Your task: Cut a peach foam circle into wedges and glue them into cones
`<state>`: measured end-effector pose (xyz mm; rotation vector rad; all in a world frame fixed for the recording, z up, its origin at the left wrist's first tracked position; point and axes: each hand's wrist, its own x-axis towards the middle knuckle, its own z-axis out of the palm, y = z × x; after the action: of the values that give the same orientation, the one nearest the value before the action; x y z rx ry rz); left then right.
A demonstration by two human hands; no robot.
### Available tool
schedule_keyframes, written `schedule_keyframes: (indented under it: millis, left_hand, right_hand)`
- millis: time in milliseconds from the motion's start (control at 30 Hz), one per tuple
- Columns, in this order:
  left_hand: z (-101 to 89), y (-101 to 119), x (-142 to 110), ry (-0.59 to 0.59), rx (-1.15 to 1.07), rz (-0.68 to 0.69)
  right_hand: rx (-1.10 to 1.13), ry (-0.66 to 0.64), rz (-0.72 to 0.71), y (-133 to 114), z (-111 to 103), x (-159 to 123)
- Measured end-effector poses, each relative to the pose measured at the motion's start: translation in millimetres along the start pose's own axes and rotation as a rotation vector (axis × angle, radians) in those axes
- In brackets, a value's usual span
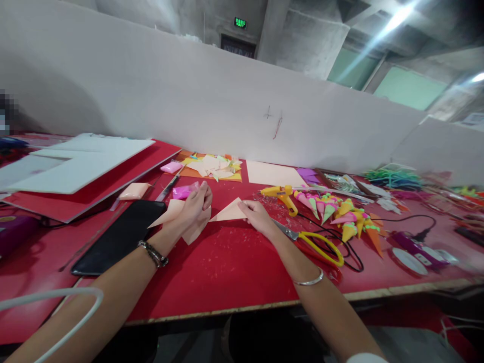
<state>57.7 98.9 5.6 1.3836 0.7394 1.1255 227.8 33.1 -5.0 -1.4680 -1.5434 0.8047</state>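
My right hand (257,216) pinches one corner of a pale peach paper triangle (227,212) above the red tabletop. To its left, my left hand (197,200) is raised with the fingers closed together; whatever is in them, if anything, I cannot make out. Beneath and beside that hand are more peach paper pieces (195,231). Scissors with yellow handles (321,248) lie by my right forearm, partly behind it. A yellow glue gun (283,195) rests just beyond my right hand.
Small decorated paper cones (348,222) lie right of the glue gun. A black flat slab (121,237) is under my left forearm. White boards (91,161) are stacked back left. Paper scraps (215,166) sit at the back by the white partition (227,101). A purple device (419,249) is at right.
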Motion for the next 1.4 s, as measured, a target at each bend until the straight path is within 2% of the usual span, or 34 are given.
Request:
schedule_keyframes:
  millis: [233,600,800,933,1133,1400]
  left_hand:
    - [2.2,4,-2,0.009,0.024,0.008]
    - [-3.4,-12,6,-0.041,-0.025,0.014]
    - [2.1,-6,3,-0.079,0.073,-0.013]
    - [1.2,-3,2,-0.069,0.151,0.008]
    - [-2.4,-8,0,-0.122,0.243,-0.016]
    - [-1.1,-12,5,0.018,0.227,0.063]
  right_hand:
    - [-0.005,-0.001,-0.014,1,0,0]
    - [0.020,-0.020,-0.020,-2,0,-1]
    - [0.033,-0.032,-0.028,-3,0,-2]
    - [0.008,-0.031,-0.082,-2,-1,-2]
    - [-0.025,-0.020,-0.177,-3,-1,-2]
    - [-0.041,-0.023,-0.165,-5,-1,-3]
